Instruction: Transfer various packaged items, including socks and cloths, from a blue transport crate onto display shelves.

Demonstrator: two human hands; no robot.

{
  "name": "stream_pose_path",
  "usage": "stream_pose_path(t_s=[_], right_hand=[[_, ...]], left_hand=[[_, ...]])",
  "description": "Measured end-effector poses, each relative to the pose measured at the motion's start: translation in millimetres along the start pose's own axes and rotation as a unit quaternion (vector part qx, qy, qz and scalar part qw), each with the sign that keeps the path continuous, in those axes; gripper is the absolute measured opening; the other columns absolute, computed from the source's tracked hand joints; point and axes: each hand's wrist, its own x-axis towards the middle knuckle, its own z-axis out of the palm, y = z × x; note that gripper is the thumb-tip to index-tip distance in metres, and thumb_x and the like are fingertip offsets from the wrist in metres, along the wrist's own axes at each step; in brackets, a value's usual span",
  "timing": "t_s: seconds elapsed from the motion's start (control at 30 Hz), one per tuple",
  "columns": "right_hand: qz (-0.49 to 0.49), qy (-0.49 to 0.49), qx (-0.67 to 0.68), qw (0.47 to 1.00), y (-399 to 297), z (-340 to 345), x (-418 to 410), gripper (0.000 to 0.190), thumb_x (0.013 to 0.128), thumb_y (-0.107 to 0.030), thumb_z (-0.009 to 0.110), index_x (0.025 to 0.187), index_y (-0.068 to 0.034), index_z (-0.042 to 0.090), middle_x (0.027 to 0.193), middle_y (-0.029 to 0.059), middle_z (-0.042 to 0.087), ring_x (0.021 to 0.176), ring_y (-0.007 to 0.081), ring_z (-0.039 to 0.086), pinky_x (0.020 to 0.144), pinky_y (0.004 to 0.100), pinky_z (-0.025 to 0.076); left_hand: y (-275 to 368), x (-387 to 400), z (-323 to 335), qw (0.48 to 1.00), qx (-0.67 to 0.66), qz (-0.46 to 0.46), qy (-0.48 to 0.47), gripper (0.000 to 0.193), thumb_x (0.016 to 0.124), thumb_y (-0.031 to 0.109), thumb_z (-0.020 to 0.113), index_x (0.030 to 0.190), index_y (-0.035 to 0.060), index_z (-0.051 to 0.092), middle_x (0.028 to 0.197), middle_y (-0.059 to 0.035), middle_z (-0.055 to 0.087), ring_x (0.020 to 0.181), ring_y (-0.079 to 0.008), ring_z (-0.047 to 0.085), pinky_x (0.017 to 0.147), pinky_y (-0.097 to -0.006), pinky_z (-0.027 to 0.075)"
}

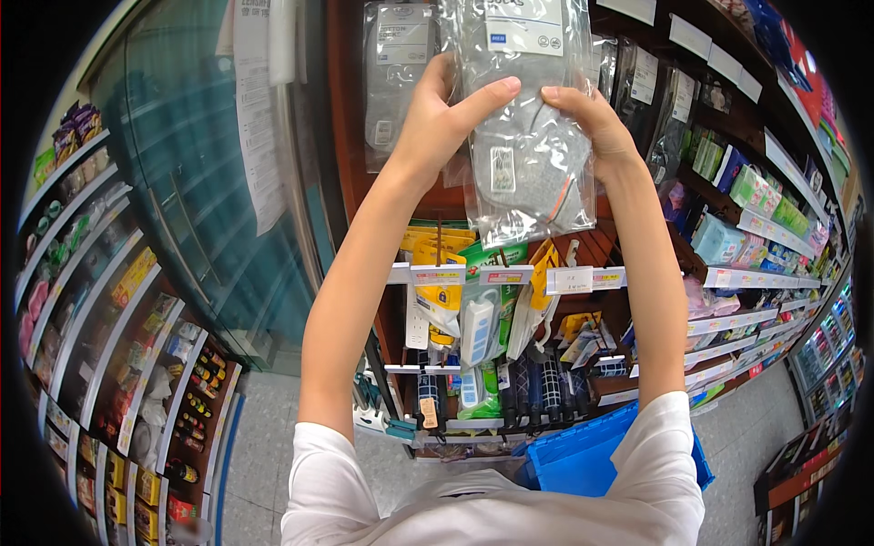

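Note:
Both arms are raised in front of a shop rack. A clear plastic packet of grey socks (532,157) is held between my left hand (454,109) and my right hand (594,119), with both thumbs lying on its front. The packet has a white label at its top and a small printed sticker lower down. Behind my left hand hangs another packet of grey socks (399,89). Past my right hand, packets of dark socks (642,75) hang in a row. The fingers behind the held packet are mostly hidden.
Below hang packaged power strips (480,327) and folded umbrellas (550,389). A blue plastic crate (573,457) stands near my body at the lower right. Stocked shelves (758,280) run along the right, a glass door (205,205) and more shelves (102,300) along the left.

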Motion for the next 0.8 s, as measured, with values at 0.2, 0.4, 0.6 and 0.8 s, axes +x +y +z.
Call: stream_pose_path(t_s=[0.2, 0.4, 0.6, 0.8], right_hand=[[-0.056, -0.024, -0.01, 0.998, 1.5, 8.1, -33.0, 0.069, 0.064, -0.016, 0.071, 0.122, 0.001, 0.038, 0.104, 0.0114, 0.056, 0.096, 0.0182, 0.054, 0.086, 0.0313, 0.042], [0.071, -0.034, -0.023, 0.997, 42.9, 39.6, -88.5, 0.079, 0.062, -0.015, 0.076, 0.125, 0.004, 0.033, 0.113, 0.0141, 0.052, 0.102, 0.0198, 0.051, 0.089, 0.0325, 0.04], [0.112, -0.196, -0.125, 0.966, 78.6, 67.4, -101.6, 0.068, 0.07, -0.021, 0.071, 0.125, 0.0, 0.038, 0.113, 0.0112, 0.051, 0.102, 0.0172, 0.049, 0.088, 0.0302, 0.039], [-0.068, 0.029, -0.187, 0.98, 88.1, 58.3, 1.8, 0.086, 0.062, -0.048, 0.073, 0.12, 0.005, 0.039, 0.111, 0.0234, 0.049, 0.104, 0.0293, 0.05, 0.084, 0.0367, 0.044]], left_hand=[[5.4, -34.2, 14.4, 0.999, 0.002, 0.046, 0.006, 0.065, 0.071, 0.019, 0.071, 0.117, -0.0087, 0.035, 0.108, -0.0173, 0.051, 0.1, -0.0201, 0.051, 0.086, -0.0303, 0.041], [-16.9, -129.6, 4.8, 0.991, -0.024, -0.074, 0.108, 0.064, 0.072, 0.017, 0.069, 0.122, -0.0033, 0.034, 0.112, -0.015, 0.049, 0.102, -0.0201, 0.049, 0.088, -0.0311, 0.039], [-25.0, -233.5, 8.0, 0.9, -0.206, -0.251, 0.29, 0.052, 0.079, 0.014, 0.059, 0.122, -0.0025, 0.036, 0.114, -0.0142, 0.05, 0.102, -0.0229, 0.052, 0.087, -0.0353, 0.043], [-1.0, -308.5, 5.1, 0.776, -0.332, -0.34, 0.416, 0.049, 0.08, 0.016, 0.055, 0.122, -0.0016, 0.038, 0.113, -0.0137, 0.051, 0.102, -0.0255, 0.052, 0.088, -0.0362, 0.042]])
